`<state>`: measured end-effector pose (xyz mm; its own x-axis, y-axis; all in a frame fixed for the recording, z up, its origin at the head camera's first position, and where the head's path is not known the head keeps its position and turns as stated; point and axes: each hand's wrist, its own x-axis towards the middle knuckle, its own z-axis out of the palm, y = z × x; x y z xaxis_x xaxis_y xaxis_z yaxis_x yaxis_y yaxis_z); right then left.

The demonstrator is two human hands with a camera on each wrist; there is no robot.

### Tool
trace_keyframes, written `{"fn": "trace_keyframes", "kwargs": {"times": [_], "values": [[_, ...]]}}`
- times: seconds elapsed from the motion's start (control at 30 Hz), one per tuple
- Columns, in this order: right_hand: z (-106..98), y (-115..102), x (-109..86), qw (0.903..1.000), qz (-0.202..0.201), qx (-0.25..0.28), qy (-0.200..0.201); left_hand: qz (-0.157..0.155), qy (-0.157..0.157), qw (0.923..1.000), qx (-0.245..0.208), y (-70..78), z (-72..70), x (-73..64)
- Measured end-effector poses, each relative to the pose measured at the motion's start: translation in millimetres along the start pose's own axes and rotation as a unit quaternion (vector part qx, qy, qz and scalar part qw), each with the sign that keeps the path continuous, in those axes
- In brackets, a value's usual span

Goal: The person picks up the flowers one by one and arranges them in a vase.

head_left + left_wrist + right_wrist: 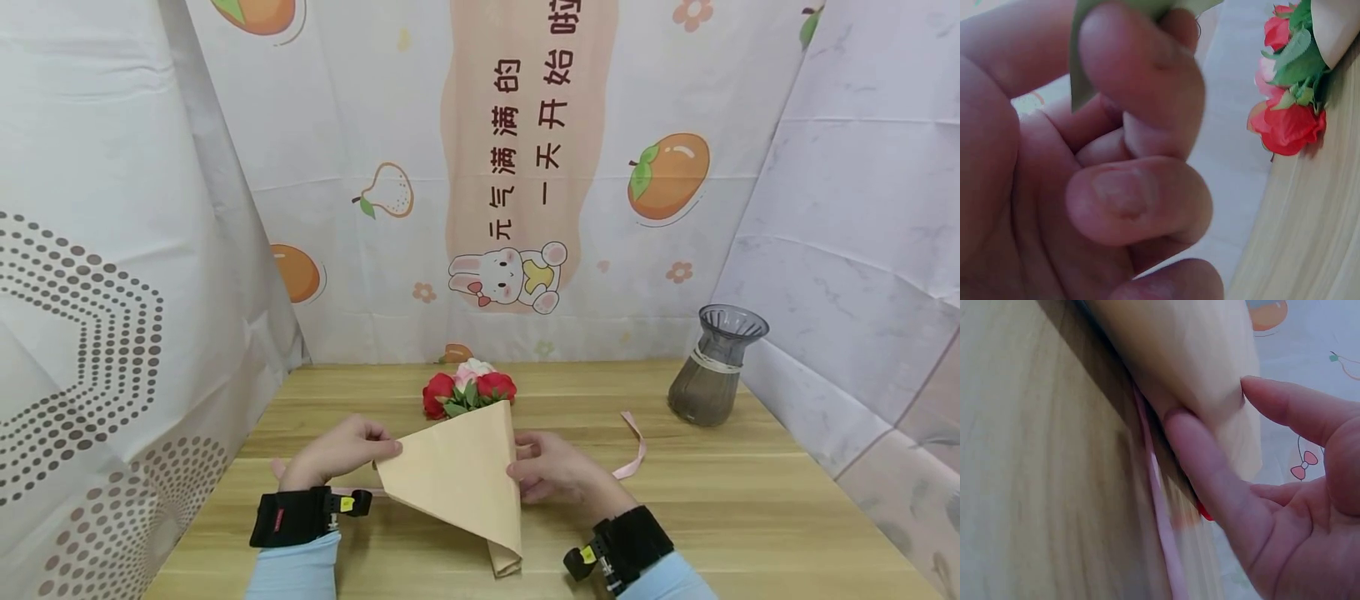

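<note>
A sheet of tan wrapping paper is folded into a cone around a bunch of artificial flowers. Red roses and a pale pink bloom show above its top edge; their stems are hidden inside. My left hand pinches the paper's left corner between thumb and fingers, lifting it off the table. On the other side, my right hand holds the rolled right edge, thumb in front and fingers behind. In the right wrist view, the thumb and a finger bracket the paper.
A pink ribbon lies across the wooden table, passing beneath the paper and out past the left hand. A grey glass vase with a pale band round its neck stands at the back right. A printed curtain hangs behind.
</note>
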<state>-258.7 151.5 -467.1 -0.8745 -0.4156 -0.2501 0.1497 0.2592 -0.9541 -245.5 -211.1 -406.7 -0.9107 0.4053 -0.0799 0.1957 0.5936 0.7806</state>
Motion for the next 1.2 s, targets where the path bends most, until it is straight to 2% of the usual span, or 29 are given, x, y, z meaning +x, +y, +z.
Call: {"fn": "trace_keyframes", "kwargs": {"times": [0.13, 0.27, 0.43, 0.57, 0.67, 0.8, 1.03, 1.2], "values": [[-4.8, -4.8, -6.1, 0.9983, -0.008, -0.035, 0.045, 0.016, 0.011, 0.9998, 0.002, 6.5, 2.9, 2.2], [-12.5, -15.1, -12.5, 0.991, -0.027, -0.08, 0.104, 0.032, 0.033, 0.9989, 0.005, 15.7, 7.2, 5.6], [-25.9, -27.8, -19.6, 0.9813, -0.083, -0.1, 0.141, 0.057, 0.067, 0.9961, 0.01, 27.1, 14.8, 12.4], [-31.9, -35.9, -24.7, 0.9643, -0.139, -0.142, 0.175, 0.074, 0.083, 0.9938, 0.006, 34.7, 22.6, 17.6], [-31.5, -42.4, -28.6, 0.9467, -0.188, -0.168, 0.201, 0.085, 0.1, 0.9913, 0.003, 40.3, 28.6, 20.6], [-25.3, -49.8, -33.7, 0.9246, -0.247, -0.203, 0.207, 0.101, 0.121, 0.9875, 0.002, 45.3, 37.3, 24.4], [-8.9, -55.3, -34.3, 0.891, -0.311, -0.277, 0.182, 0.114, 0.151, 0.9817, 0.021, 53.0, 54.7, 31.6], [-0.4, -53.8, -34.2, 0.8816, -0.333, -0.298, 0.152, 0.13, 0.152, 0.9792, 0.031, 58.1, 68.0, 38.3]]}}
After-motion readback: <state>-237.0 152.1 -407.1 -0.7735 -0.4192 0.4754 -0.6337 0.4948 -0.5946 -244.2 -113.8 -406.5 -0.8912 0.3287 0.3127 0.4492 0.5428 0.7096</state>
